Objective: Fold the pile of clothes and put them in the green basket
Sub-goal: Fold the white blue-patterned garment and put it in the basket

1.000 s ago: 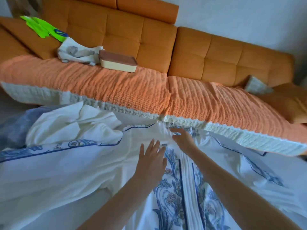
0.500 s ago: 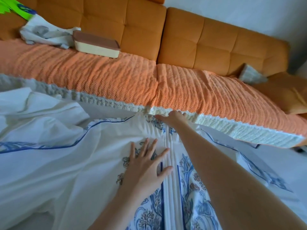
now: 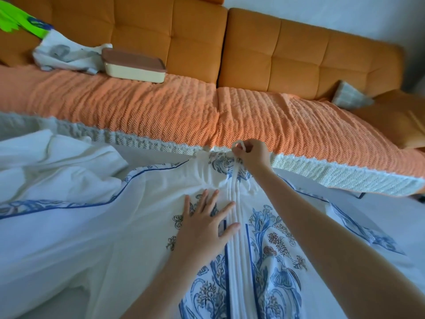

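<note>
A large white garment with blue floral print and blue piping lies spread out in front of the orange sofa. My left hand presses flat on it, fingers spread, just left of the white pleated centre strip. My right hand reaches to the garment's far end by the sofa's edge and pinches a thin white tie there. A bright green thing, perhaps the basket, shows at the top left corner, mostly cut off.
The orange sofa has a textured orange cover with a white lace edge. On its seat lie a crumpled white and grey cloth, a cream box with a brown lid and a small grey cushion. More white fabric bunches at the left.
My right hand has gone from lying on the garment's far end to pinching the white tie and lifting it. My left hand stays pressed flat beside the centre strip.
</note>
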Available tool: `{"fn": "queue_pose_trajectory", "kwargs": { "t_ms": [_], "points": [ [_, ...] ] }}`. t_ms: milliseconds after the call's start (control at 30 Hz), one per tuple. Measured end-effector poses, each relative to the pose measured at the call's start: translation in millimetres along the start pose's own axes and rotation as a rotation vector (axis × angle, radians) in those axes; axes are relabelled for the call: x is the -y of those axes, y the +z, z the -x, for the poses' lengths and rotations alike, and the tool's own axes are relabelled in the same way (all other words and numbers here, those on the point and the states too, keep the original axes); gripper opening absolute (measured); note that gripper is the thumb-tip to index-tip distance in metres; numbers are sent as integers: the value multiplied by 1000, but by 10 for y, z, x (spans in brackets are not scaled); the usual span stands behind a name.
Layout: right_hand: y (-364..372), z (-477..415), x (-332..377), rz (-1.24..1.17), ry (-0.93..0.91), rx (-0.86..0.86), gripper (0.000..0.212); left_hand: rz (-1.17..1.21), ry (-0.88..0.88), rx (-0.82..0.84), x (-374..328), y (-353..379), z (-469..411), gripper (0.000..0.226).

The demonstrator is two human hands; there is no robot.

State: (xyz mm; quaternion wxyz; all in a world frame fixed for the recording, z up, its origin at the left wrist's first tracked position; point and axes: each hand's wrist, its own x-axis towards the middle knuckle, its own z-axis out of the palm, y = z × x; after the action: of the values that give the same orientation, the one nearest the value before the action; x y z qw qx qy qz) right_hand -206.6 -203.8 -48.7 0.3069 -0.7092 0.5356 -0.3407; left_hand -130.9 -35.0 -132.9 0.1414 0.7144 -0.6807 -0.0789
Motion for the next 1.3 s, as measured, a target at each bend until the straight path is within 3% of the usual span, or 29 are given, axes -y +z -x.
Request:
{"fn": "queue_pose_trajectory", "kwargs": {
  "t_ms": [67,100,167,200,333,400,500,567,700,833,933,1033,1100,1200,1300],
  "points": [
    [-184,333,72,-45,-72,-29,10,201,11,-85,16,-38,16,47],
    [-243,533,47,-55,-88,-33,11,410,-13,-174,23,-77,32,37],
    [-317,935,-90,-82,-77,2,16,818,-135,-354,56,-155,52,23],
    [-324,1110,-181,-111,-47,59,17,894,-201,-439,99,-209,36,21],
    [-227,1495,-421,-116,71,248,21,548,-279,-717,254,-582,-297,11],
    [-173,1543,-440,-72,33,236,21,427,-258,-612,226,-824,-559,23],
    [-134,1588,-439,-45,9,205,20,360,-363,-34,103,-876,-975,68],
    [-135,1602,-457,-58,23,198,21,363,-455,155,75,-767,-1195,82],
    [-148,1566,-506,-116,46,207,19,423,-469,142,-53,-520,-1401,95],
    [-179,1587,-502,-164,53,231,19,745,-456,21,-147,-373,-1390,31],
    [-397,1494,-481,-299,90,251,27,1071,-380,-56,-148,-522,-1322,33],
    [-764,1246,-503,-510,263,33,39,1209,-277,-6,-170,-759,-1097,23],
    [-959,1086,-494,-658,416,48,55,1203,-161,65,-236,-887,-832,29],
    [-1109,976,-407,-745,553,210,84,1014,32,242,-409,-949,-311,21],
    [-1137,1178,-431,-653,624,315,84,647,241,331,-386,-739,225,42]
  ]
}}
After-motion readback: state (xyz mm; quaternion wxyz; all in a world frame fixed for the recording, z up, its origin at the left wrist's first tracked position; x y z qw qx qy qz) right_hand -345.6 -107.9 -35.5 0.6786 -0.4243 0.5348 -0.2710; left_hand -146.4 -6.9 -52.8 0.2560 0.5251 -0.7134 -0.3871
